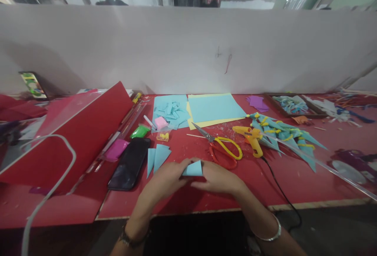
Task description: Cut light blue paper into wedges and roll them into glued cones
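Observation:
Between my two hands, just above the red table's front part, is a rolled piece of light blue paper (pixel 193 169). My left hand (pixel 167 177) closes on its narrower left end. My right hand (pixel 216 175) curls against its wider right end, with the fingers bent around it. Some fingertips are hidden behind the paper. Two blue paper cones (pixel 161 156) lie just beyond my left hand. Scissors with yellow and red handles (pixel 226 146) lie beyond my right hand, and a yellow glue gun (pixel 251 138) rests to their right.
A black phone (pixel 129 163) lies left of my hands, near a leaning red board (pixel 88 138). Blue sheets (pixel 216 106) and blue paper scraps (pixel 171 110) are at the back. Joined blue cones with yellow trim (pixel 279 132) and a brown tray (pixel 316 111) stand right. A cord (pixel 275 177) crosses the front edge.

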`<state>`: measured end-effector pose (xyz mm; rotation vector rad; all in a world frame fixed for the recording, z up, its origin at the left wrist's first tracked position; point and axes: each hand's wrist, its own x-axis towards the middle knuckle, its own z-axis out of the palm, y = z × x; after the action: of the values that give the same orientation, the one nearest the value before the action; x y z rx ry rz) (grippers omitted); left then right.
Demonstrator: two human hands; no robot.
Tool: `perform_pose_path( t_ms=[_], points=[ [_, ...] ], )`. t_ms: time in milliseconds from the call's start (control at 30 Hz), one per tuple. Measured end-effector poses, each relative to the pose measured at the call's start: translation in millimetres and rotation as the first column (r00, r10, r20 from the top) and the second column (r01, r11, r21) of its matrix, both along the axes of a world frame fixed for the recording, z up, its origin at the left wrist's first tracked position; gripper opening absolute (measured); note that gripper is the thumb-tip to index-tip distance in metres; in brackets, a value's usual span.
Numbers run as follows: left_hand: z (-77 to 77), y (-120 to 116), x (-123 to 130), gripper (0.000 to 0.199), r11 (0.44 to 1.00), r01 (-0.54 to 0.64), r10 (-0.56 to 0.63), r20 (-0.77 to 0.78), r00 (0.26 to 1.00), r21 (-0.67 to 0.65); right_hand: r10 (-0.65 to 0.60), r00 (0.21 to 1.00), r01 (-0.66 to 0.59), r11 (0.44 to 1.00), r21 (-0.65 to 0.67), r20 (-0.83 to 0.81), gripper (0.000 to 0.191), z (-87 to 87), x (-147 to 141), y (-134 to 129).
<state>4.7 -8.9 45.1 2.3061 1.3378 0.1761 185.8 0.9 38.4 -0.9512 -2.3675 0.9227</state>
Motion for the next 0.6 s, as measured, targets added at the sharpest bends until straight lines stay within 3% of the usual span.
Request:
perform_pose_path(
  t_ms=[100, 200, 433, 600],
  points=[
    [-2.5, -2.5, 4.8, 0.043, 0.999, -0.046, 0.047, -0.050, 0.998, 0.020, 0.024, 0.999, -0.026, 0.995, -0.093, -0.021, 0.036, -3.0, -3.1, -1.3],
    [-4.1, -4.4, 9.3, 0.044, 0.994, -0.104, 0.106, -0.088, 0.990, 0.037, -0.048, 0.994, 0.036, 0.991, -0.132, -0.094, 0.032, -4.9, -4.5, -1.0],
    [-4.0, -2.8, 8.0, 0.018, 0.974, -0.220, 0.227, -0.202, 0.953, 0.055, -0.116, 0.981, 0.102, 0.990, -0.092, -0.153, 0.031, -8.1, 0.5, -1.4],
    [-10.5, -3.1, 6.5, 0.021, 0.971, -0.187, 0.228, -0.322, 0.919, 0.152, -0.116, 0.991, 0.112, 0.992, -0.059, -0.072, 0.031, -12.5, 0.9, -4.4]
  ],
)
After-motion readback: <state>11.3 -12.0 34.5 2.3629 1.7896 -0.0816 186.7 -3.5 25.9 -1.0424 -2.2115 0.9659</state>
